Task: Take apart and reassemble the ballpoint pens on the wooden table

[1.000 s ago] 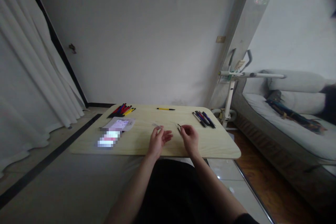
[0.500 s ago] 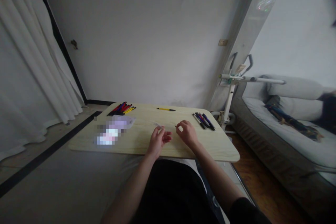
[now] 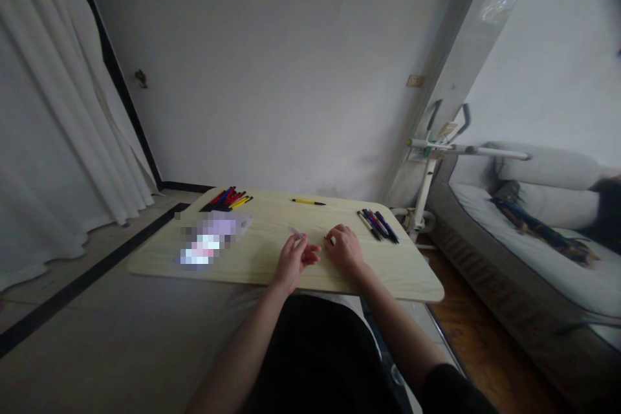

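Observation:
My left hand (image 3: pixel 292 260) is above the near middle of the table. Its thumb and forefinger pinch a thin, pale, see-through stick (image 3: pixel 295 231), which may be a pen part; the other fingers are half curled. To its right, my right hand (image 3: pixel 346 248) is closed in a pinch close over the tabletop. Something small and dark (image 3: pixel 332 241) shows at its fingertips, too small to name. The hands are a short way apart. Beyond them lies a yellow pen (image 3: pixel 308 202) with black ends, crosswise near the far edge.
On the light wooden table (image 3: pixel 272 213) several red, blue and yellow pens (image 3: pixel 228 198) lie at the far left. Several dark and white pens (image 3: pixel 378 225) are at the right. A blurred-out bright object (image 3: pixel 206 246) rests at the left. An exercise machine (image 3: pixel 427 174) and a sofa (image 3: pixel 533 226) stand to the right.
My right hand has come down slightly and its pinch looks tighter. The left hand still holds the pale stick, almost in place. The view has shifted a little.

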A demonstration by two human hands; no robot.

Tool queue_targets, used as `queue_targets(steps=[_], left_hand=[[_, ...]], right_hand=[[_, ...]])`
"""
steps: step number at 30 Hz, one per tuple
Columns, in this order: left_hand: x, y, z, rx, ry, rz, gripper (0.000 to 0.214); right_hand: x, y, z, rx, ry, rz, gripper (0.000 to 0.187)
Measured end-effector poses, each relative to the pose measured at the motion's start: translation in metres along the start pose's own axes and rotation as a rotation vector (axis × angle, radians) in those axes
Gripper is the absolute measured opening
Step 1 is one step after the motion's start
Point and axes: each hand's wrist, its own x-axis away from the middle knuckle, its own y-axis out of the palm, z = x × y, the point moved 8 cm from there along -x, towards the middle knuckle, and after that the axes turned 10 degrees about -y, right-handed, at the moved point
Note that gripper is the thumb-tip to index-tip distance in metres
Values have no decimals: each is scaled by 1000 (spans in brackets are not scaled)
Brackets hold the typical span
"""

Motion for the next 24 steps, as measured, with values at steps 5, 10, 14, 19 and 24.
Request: queue_targets(steps=[5, 10, 14, 19, 24], left_hand=[[1, 1, 0, -2, -2, 0, 35], [1, 1, 0, 8, -4, -9, 34], [2, 2, 0, 9, -7, -24, 35], [2, 2, 0, 4, -5, -20, 37], [3, 3, -1, 2, -6, -37, 38]], right_hand=[[1, 1, 0, -5, 6, -8, 11], [1, 0, 0, -28, 10, 8, 12], [2, -7, 0, -164, 31, 88, 8], [17, -12, -6, -581, 165, 210, 14], [34, -3, -18, -897, 287, 293, 21]])
